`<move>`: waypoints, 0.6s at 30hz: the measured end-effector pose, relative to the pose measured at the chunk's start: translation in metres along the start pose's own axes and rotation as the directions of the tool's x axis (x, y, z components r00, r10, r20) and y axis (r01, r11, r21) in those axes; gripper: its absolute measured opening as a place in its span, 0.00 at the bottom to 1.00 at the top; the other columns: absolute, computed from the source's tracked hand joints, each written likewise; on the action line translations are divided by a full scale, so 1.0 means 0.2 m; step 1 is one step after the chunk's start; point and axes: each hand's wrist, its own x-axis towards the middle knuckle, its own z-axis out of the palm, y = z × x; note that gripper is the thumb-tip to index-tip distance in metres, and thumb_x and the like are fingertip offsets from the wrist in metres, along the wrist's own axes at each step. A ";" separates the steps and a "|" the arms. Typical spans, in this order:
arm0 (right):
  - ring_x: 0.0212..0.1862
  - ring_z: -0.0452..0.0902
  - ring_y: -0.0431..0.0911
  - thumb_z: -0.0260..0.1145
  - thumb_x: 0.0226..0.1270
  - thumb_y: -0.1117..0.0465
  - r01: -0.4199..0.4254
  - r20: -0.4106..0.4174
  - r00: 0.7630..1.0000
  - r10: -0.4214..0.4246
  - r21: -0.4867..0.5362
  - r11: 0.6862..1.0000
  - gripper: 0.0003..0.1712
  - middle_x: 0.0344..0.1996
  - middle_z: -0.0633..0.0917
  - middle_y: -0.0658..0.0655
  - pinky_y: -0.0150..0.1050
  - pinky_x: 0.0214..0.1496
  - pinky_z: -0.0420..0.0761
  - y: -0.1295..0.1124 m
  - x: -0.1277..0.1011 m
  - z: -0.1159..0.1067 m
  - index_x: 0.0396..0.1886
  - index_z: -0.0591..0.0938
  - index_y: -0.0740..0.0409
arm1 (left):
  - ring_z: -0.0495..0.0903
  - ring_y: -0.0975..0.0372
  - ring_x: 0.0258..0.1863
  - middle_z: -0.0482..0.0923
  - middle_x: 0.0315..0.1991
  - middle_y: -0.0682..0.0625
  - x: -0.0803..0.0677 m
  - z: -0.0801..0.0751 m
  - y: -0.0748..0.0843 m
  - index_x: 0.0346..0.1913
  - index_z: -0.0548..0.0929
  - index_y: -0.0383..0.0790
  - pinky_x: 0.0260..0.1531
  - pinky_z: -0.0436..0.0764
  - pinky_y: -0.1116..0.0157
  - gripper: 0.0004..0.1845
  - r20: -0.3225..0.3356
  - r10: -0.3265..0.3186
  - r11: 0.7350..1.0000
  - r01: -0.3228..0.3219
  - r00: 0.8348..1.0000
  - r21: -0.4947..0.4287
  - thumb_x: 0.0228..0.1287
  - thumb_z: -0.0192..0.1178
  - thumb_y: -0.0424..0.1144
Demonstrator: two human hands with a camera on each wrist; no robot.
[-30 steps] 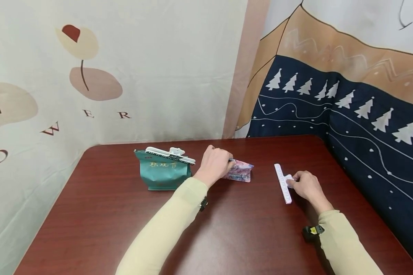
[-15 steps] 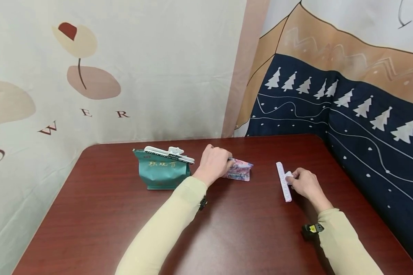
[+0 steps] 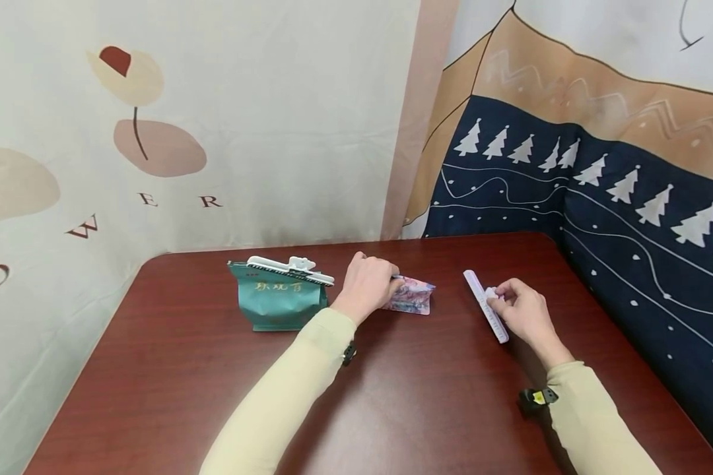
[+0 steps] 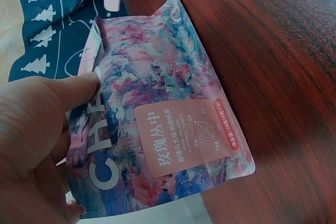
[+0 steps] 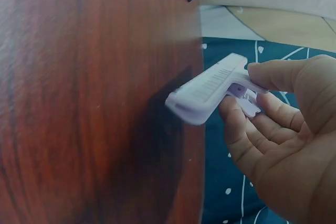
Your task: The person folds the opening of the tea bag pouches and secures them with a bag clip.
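The pink-and-blue pouch (image 3: 412,296) lies flat on the dark red table (image 3: 154,369) near its far edge, and in the head view the left hand (image 3: 367,285) curls over its left end and pinches it; what is in it cannot be seen. Just to the left stands a green bag (image 3: 280,301), its top shut by a white clip (image 3: 291,269), with pale characters across its front too small to read. To the right, well apart from the pouch, the right hand (image 3: 525,313) pinches the tab of a second white sealing clip (image 3: 486,306), which has tilted since half a second ago, its far end now swung left and lifted. The left wrist view shows the thumb (image 4: 73,90) pressed on the pouch (image 4: 163,124), which bears large white letters "CH" and a pink label with Chinese characters. In the right wrist view the fingers (image 5: 262,124) and thumb grip the clip (image 5: 210,88) above the table, its jaws closed
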 end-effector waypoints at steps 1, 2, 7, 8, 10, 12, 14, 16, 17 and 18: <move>0.36 0.77 0.54 0.70 0.67 0.64 0.005 0.002 1.000 -0.005 0.004 1.000 0.12 0.38 0.85 0.67 0.41 0.36 0.75 -0.01 0.00 0.00 0.45 0.80 0.66 | 0.84 0.62 0.35 0.91 0.36 0.55 0.00 0.00 0.00 0.49 0.93 0.52 0.43 0.71 0.61 0.15 -0.001 0.000 1.000 0.000 1.000 -0.001 0.70 0.65 0.55; 0.37 0.77 0.54 0.70 0.67 0.64 0.006 0.002 1.000 -0.006 0.004 1.000 0.13 0.39 0.85 0.68 0.40 0.36 0.75 -0.01 0.00 0.00 0.47 0.80 0.66 | 0.84 0.62 0.35 0.91 0.36 0.55 0.00 0.01 0.00 0.48 0.93 0.52 0.43 0.71 0.61 0.15 -0.002 0.000 1.000 0.000 1.000 0.000 0.70 0.65 0.55; 0.39 0.79 0.55 0.71 0.67 0.64 0.032 0.008 0.999 -0.033 0.023 0.999 0.17 0.44 0.86 0.69 0.38 0.37 0.77 -0.06 0.01 0.00 0.53 0.79 0.66 | 0.84 0.62 0.35 0.90 0.36 0.55 0.00 0.01 0.00 0.48 0.93 0.53 0.43 0.71 0.61 0.15 -0.004 0.002 1.000 -0.002 1.000 0.002 0.70 0.65 0.55; 0.40 0.79 0.55 0.71 0.67 0.65 0.037 0.011 0.999 -0.037 0.025 0.999 0.18 0.44 0.86 0.69 0.37 0.37 0.77 -0.06 0.01 0.00 0.54 0.79 0.66 | 0.84 0.62 0.36 0.90 0.36 0.55 0.00 0.01 0.00 0.49 0.93 0.53 0.44 0.71 0.61 0.15 -0.003 0.004 1.000 -0.004 1.000 0.000 0.70 0.65 0.56; 0.41 0.80 0.56 0.71 0.67 0.65 0.052 0.021 0.998 -0.053 0.033 0.998 0.20 0.46 0.86 0.70 0.38 0.38 0.77 -0.08 0.01 0.00 0.55 0.79 0.67 | 0.85 0.62 0.36 0.90 0.37 0.55 0.00 0.00 0.00 0.49 0.92 0.53 0.45 0.72 0.61 0.15 -0.001 0.008 1.000 -0.008 1.000 -0.003 0.70 0.65 0.56; 0.41 0.81 0.57 0.71 0.67 0.65 0.068 0.029 0.997 -0.069 0.041 0.997 0.20 0.47 0.86 0.71 0.39 0.40 0.78 -0.10 0.02 0.00 0.57 0.80 0.68 | 0.85 0.62 0.37 0.91 0.37 0.55 0.00 0.00 0.00 0.50 0.92 0.53 0.46 0.72 0.61 0.16 0.001 0.011 1.000 -0.011 1.000 -0.001 0.70 0.65 0.56; 0.42 0.81 0.57 0.71 0.67 0.65 0.082 0.041 0.996 -0.084 0.051 0.995 0.21 0.48 0.86 0.71 0.40 0.40 0.79 -0.11 0.02 0.01 0.57 0.80 0.68 | 0.85 0.62 0.37 0.91 0.38 0.55 0.00 0.00 0.00 0.50 0.92 0.53 0.46 0.72 0.61 0.16 0.003 0.010 1.000 -0.010 1.000 0.001 0.70 0.65 0.56; 0.41 0.81 0.57 0.71 0.68 0.65 0.092 0.052 0.994 -0.095 0.059 0.994 0.20 0.48 0.86 0.71 0.40 0.40 0.79 -0.12 0.03 0.02 0.57 0.81 0.68 | 0.85 0.62 0.37 0.91 0.38 0.55 0.00 0.00 0.00 0.50 0.92 0.53 0.46 0.72 0.60 0.16 0.005 0.007 1.000 -0.007 1.000 0.004 0.70 0.65 0.56; 0.41 0.81 0.57 0.71 0.68 0.65 0.096 0.055 0.994 -0.099 0.062 0.993 0.20 0.47 0.86 0.71 0.41 0.39 0.80 -0.12 0.03 0.03 0.56 0.82 0.67 | 0.85 0.62 0.37 0.91 0.38 0.55 0.00 0.00 0.00 0.51 0.92 0.53 0.46 0.72 0.61 0.16 0.006 0.004 1.000 -0.004 1.000 0.003 0.70 0.65 0.56; 0.41 0.81 0.57 0.71 0.68 0.64 0.098 0.059 0.993 -0.101 0.062 0.993 0.19 0.47 0.86 0.70 0.40 0.39 0.80 -0.12 0.03 0.03 0.56 0.83 0.66 | 0.85 0.62 0.37 0.91 0.38 0.55 0.00 0.01 0.00 0.51 0.92 0.53 0.46 0.72 0.61 0.16 0.006 0.001 1.000 -0.001 1.000 0.002 0.70 0.64 0.56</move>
